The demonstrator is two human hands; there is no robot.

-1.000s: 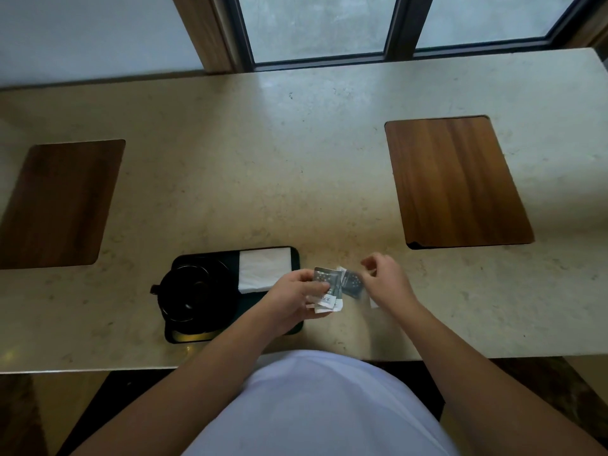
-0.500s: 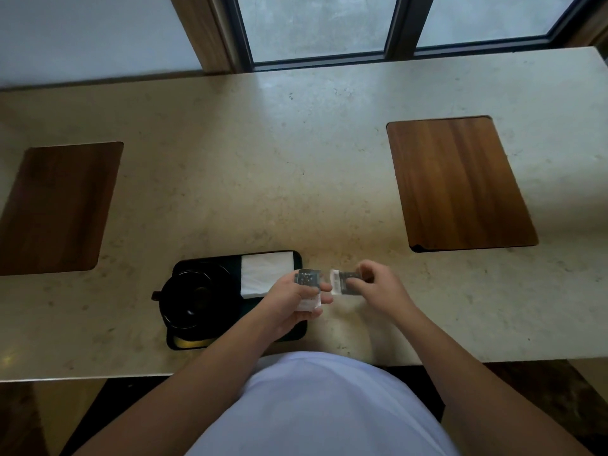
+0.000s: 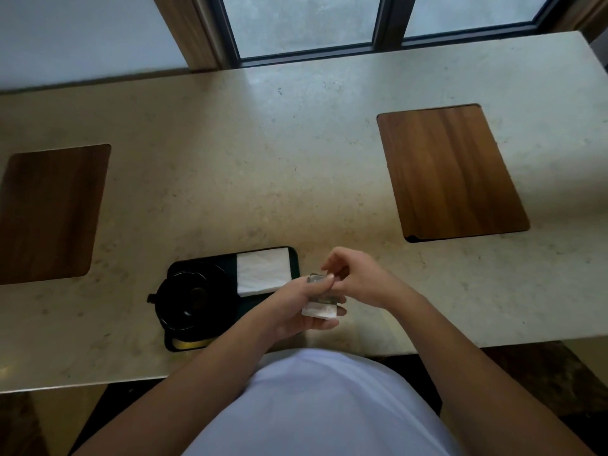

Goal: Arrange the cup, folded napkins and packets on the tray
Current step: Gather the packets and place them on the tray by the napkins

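Now, hands: packets are pinched between left hand and right hand, held together.
Tray: just left of hands, left hand nearer.

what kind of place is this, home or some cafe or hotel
Probably a hotel room or cafe counter, though that's a guess: a long stone counter under a window, with inset wooden panels, and a black tray set with a cup and napkin.

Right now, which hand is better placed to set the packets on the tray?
Left. The left hand already grips the packets over the tray's right edge; the right hand sits farther off.
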